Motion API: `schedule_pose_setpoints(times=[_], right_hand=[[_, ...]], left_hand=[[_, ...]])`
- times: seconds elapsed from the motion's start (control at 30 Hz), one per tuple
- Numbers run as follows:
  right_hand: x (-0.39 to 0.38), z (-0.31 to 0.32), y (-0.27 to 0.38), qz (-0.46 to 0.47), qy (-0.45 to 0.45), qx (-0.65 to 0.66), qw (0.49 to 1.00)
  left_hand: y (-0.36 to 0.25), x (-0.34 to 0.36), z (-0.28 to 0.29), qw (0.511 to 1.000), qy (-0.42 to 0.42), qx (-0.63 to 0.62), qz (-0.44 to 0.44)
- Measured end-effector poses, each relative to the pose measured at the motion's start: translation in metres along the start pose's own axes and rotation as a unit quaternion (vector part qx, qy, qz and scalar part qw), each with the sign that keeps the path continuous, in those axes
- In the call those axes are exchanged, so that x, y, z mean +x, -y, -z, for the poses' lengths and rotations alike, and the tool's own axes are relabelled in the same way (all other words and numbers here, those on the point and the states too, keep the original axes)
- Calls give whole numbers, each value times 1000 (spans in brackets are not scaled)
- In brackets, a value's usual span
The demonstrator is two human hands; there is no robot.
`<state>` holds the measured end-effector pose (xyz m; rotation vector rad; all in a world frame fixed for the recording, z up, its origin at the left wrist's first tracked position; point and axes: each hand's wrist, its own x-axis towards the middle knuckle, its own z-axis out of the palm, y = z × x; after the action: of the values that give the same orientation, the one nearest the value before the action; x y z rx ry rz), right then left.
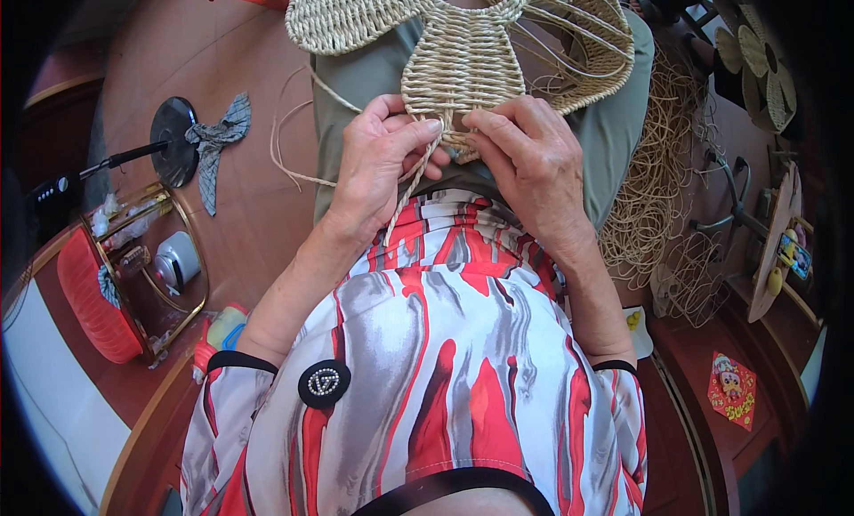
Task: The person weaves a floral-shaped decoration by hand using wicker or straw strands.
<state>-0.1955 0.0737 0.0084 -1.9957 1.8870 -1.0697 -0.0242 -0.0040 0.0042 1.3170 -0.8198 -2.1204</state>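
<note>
A woven straw piece (458,67), with rounded lobes and a bottom panel, rests on my lap over grey-green trousers (609,151). My left hand (387,156) is closed on a twisted straw cord (400,212) at the panel's lower left, thumb pressed on it; the cord hangs down toward my patterned top. My right hand (525,160) is closed at the panel's lower right edge, thumb and forefinger pinching the weave beside a short gap in it. Loose thin strands (294,173) trail off to the left, and more arch across the piece's right section.
At left stand a black round base (173,141) with a grey cloth (213,151) and a gold-framed rack with a red cushion (93,294). At right lie a tangled heap of straw cord (636,205), more woven pieces (756,67) and a wooden board (769,245). Another person's dark-clad leg (667,0) shows top right.
</note>
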Motion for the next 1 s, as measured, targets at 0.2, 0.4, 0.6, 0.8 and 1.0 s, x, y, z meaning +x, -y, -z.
schedule_pose_setpoints(times=[0.2,0.4,0.6,0.8,1.0], right_hand=[[3,-2,1,4,24,-6,1000],[10,2,6,7,45,-56,997],[8,0,11,-35,44,-69,996],[2,2,8,-76,29,3,997],[-2,4,9,-45,27,-24,998]], left_hand=[[-5,10,6,997,15,79,13],[-7,21,16,986,135,-27,99],[-5,26,21,974,194,-20,115],[-7,17,20,980,179,-10,84],[-3,17,19,975,182,-39,124]])
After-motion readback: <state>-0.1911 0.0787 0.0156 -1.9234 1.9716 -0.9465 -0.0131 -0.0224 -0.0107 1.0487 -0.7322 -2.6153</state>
